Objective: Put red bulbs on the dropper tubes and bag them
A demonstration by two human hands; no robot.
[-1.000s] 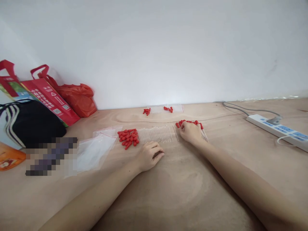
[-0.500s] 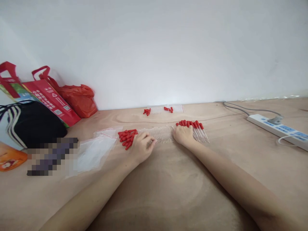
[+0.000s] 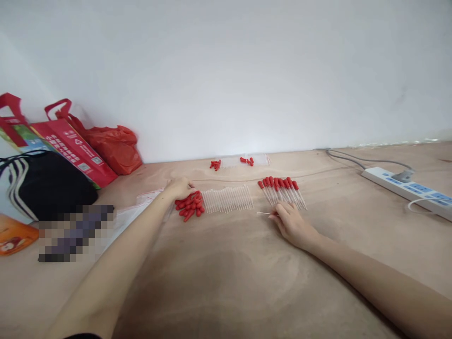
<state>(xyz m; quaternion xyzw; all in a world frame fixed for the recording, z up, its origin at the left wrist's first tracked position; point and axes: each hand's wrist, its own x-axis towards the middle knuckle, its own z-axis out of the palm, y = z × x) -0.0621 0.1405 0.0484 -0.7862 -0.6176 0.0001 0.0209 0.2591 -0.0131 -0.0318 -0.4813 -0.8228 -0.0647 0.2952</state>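
Note:
Red rubber dropper bulbs (image 3: 190, 205) lie heaped at the left end of a row of clear glass dropper tubes (image 3: 228, 198). Over the back edge of this heap, my left hand (image 3: 179, 187) has its fingers closed around a red bulb, mostly hidden by the fingertips. My right hand (image 3: 291, 223) pinches one thin dropper tube (image 3: 263, 213), its end pointing left just above the wood. Directly behind that hand, several droppers with red bulbs fitted (image 3: 280, 184) lie side by side, bulbs toward the wall.
Small clear bags with red bulbs (image 3: 215, 165) lie near the wall. More clear zip bags (image 3: 122, 219) are partly under my left arm. Shopping bags (image 3: 76, 146) and a black drawstring bag (image 3: 52, 188) stand at left; a power strip (image 3: 406, 186) with cables is at right.
My left hand has moved left and back to the far side of the bulb heap. My right hand has come down off the fitted droppers toward me, now with a single tube in it.

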